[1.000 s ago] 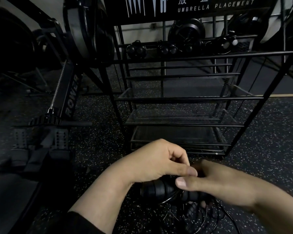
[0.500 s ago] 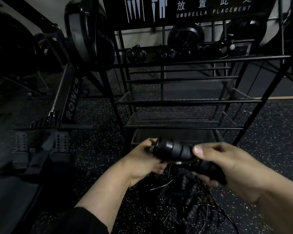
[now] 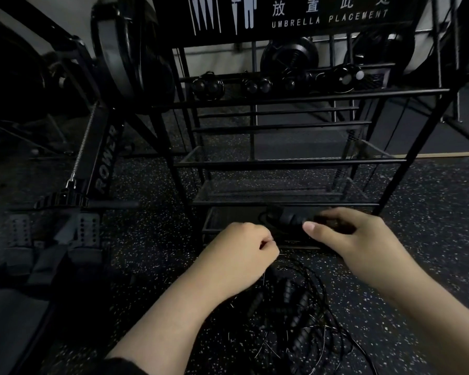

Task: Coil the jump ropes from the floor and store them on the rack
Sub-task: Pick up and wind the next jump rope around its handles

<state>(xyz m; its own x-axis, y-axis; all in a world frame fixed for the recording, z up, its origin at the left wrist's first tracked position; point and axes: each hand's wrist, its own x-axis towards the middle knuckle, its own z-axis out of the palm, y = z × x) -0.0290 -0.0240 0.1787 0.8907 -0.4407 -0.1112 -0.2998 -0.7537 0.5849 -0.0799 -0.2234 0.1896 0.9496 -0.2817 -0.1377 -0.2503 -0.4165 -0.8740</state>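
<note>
My right hand (image 3: 355, 239) curls over the coiled jump rope (image 3: 284, 219) on the rack (image 3: 282, 203) bottom shelf. My left hand (image 3: 241, 247) is fisted; any grip unclear. Loose ropes (image 3: 295, 315) tangle on the floor below; rower (image 3: 103, 163) stands left.

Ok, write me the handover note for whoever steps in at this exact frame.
Right hand: at the coiled jump rope on the rack's bottom shelf; whether it grips the rope cannot be told.
Left hand: fingers curled, beside the shelf; whether it pinches a thin cord cannot be told.
Done: one rope coiled and at the shelf.
Left: the tangled jump ropes on the floor in front of the rack need coiling and storing.
</note>
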